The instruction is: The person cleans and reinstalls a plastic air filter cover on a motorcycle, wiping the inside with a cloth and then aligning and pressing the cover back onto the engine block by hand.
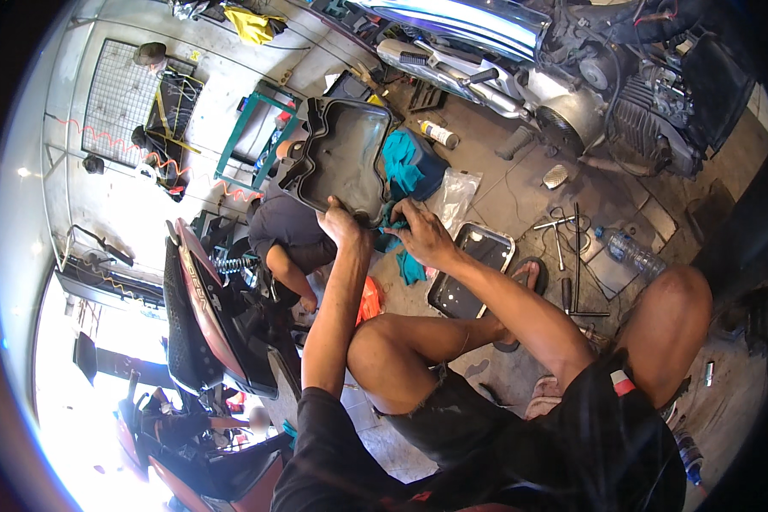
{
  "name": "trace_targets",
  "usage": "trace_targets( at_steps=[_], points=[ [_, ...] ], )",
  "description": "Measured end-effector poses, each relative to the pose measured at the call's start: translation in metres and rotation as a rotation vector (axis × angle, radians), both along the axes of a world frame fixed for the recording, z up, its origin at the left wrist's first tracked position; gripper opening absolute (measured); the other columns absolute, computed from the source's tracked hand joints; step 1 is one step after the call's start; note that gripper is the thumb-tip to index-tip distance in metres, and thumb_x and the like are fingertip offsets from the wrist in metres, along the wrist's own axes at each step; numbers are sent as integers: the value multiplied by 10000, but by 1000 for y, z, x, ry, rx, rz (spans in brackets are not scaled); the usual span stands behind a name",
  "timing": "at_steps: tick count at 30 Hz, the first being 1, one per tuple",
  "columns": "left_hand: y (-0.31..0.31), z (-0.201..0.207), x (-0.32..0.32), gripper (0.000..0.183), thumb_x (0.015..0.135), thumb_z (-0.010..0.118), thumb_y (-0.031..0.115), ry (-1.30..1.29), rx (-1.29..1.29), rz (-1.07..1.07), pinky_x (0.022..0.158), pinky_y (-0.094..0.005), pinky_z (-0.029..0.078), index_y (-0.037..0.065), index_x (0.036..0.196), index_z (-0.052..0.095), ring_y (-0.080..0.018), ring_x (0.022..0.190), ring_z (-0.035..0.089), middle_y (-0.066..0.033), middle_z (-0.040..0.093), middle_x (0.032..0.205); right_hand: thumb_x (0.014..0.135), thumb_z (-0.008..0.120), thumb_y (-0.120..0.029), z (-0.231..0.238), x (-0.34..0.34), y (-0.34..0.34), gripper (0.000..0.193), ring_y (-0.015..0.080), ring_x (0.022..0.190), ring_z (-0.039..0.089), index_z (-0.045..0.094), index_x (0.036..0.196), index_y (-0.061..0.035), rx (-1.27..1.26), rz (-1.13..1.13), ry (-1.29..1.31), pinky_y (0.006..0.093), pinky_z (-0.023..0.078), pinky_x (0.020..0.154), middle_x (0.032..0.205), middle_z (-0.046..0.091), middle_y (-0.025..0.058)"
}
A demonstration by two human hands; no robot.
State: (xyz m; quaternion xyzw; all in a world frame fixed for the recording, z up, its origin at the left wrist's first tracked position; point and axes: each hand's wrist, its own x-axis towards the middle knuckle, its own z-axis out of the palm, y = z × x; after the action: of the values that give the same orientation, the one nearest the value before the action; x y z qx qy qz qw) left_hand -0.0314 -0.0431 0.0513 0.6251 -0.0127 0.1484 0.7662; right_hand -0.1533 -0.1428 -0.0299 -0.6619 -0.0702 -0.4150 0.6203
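Observation:
A black plastic tub with a curved, contoured rim and a dusty grey inside is held up in front of me, tilted. My left hand grips its near end, the thumb over the rim. Close beside it, my right hand has its fingers bent around a teal rag at the tub's near right corner. The fingertips are partly hidden there. Past the tub's right side, more teal cloth lies over a dark blue container.
A shallow black tray lies by my foot, with T-handle wrenches and a plastic bottle to its right. A motorcycle engine stands far right. Left are a scooter and a crouching person near the tub.

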Motion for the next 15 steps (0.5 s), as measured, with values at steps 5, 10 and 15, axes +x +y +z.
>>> trace_targets(
  at_steps=[5,10,15],
  points=[
    [3,-5,6,84,984,514,94,-82,6,-26,573,-418,501,30,941,550,-238,656,587,-67,575,786,864,666,-16,-1,-2,11,282,462,870,637,461,1057,-16,55,-23,33,497,500,710,886,635,218],
    [5,-1,0,110,991,505,88,-112,-32,-91,668,-442,564,-2,1027,557,-261,726,635,-103,623,893,877,676,-52,-2,-5,20,311,468,875,634,449,1086,-16,71,-32,64,497,499,706,888,634,225],
    [-9,17,-9,173,994,497,85,-122,-13,-77,675,-433,568,-28,1090,586,-275,768,660,-129,654,930,929,682,-267,-16,6,-6,351,358,822,666,479,1086,-28,342,-232,41,435,501,705,883,634,184]
  ],
)
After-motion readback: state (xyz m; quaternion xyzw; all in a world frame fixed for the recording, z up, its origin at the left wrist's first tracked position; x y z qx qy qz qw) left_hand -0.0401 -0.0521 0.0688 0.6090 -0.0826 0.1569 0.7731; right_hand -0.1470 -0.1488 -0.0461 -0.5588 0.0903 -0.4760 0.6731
